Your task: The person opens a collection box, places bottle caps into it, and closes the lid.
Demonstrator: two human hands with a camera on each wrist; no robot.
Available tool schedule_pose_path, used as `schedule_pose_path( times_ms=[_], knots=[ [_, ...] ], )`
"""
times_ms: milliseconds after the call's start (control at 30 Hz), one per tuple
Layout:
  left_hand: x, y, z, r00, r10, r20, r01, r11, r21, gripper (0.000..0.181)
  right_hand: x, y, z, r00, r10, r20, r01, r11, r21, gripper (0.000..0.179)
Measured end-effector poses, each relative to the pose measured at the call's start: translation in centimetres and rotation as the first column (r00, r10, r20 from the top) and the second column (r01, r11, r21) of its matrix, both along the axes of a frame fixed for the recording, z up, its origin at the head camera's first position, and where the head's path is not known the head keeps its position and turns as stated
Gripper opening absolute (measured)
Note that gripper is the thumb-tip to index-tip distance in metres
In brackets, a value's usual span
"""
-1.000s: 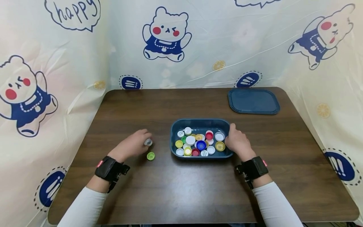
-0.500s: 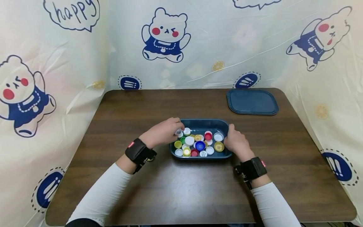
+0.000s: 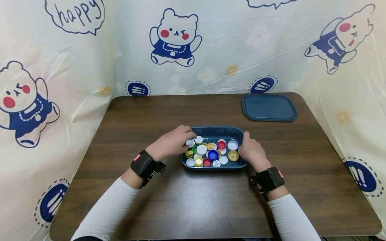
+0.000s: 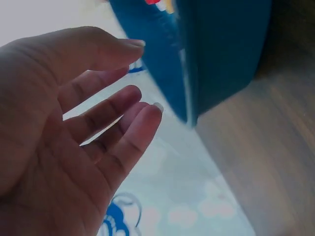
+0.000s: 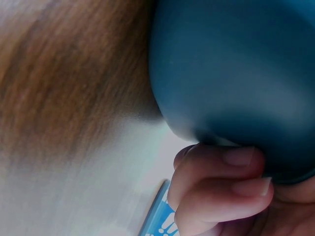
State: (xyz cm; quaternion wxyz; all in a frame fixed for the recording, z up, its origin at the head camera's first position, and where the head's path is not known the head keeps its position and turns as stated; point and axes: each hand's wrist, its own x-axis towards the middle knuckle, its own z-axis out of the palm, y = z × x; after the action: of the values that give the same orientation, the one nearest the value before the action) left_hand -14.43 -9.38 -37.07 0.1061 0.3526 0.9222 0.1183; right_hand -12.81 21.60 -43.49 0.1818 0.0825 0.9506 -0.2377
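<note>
A deep dark-blue dish (image 3: 226, 132) holds several plastic bottle caps in white, yellow, red, green and blue. My left hand (image 3: 175, 142) is over the dish's left end, its fingertips above the caps. In the left wrist view, its thumb and fingers (image 4: 133, 132) stand apart beside the dish's rim, nothing between them. A pale cap (image 3: 190, 143) lies just below those fingers in the head view. At the other end, my right hand (image 3: 252, 149) grips the dish's wall; the right wrist view shows curled fingers (image 5: 221, 196) against its outer side.
A flat dark-blue tray (image 3: 269, 107) lies at the back right of the brown wooden table (image 3: 193, 204). Behind the table hangs a printed curtain (image 3: 217, 43) with cartoon bears. My left wrist strap hides part of the table left of the dish.
My left hand has moved right from the table to the dish, carrying a pale cap, and has let it go among the others. The right hand has kept its grip.
</note>
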Motion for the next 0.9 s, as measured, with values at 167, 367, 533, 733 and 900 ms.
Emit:
schedule_pose_path(
  times_ms=[167,367,533,733,900],
  knots=[
    [1.9,-3.3,0.4,0.994,0.106,0.017,-0.106,0.994,0.001,0.036,0.2,0.1,0.1,1.000,0.006,-0.011,-0.006,1.000,0.005,0.056],
    [3.6,-7.2,-1.1,0.976,0.190,0.104,-0.188,0.982,-0.031,0.042,0.3,0.2,0.3,1.000,0.012,-0.016,-0.012,1.000,0.018,0.056],
    [4.6,-9.1,-3.0,0.961,0.233,0.147,-0.229,0.973,-0.040,0.046,0.3,0.1,0.2,1.000,0.018,-0.016,-0.018,1.000,0.019,0.056],
    [5.6,-10.1,-5.0,0.965,0.220,0.142,-0.219,0.975,-0.017,0.043,0.1,-0.1,0.1,1.000,0.013,-0.008,-0.013,1.000,0.016,0.056],
    [6.1,-10.3,-5.8,0.966,0.211,0.150,-0.214,0.977,0.003,0.036,0.0,-0.2,0.1,1.000,0.010,-0.008,-0.010,1.000,0.016,0.056]
  ],
)
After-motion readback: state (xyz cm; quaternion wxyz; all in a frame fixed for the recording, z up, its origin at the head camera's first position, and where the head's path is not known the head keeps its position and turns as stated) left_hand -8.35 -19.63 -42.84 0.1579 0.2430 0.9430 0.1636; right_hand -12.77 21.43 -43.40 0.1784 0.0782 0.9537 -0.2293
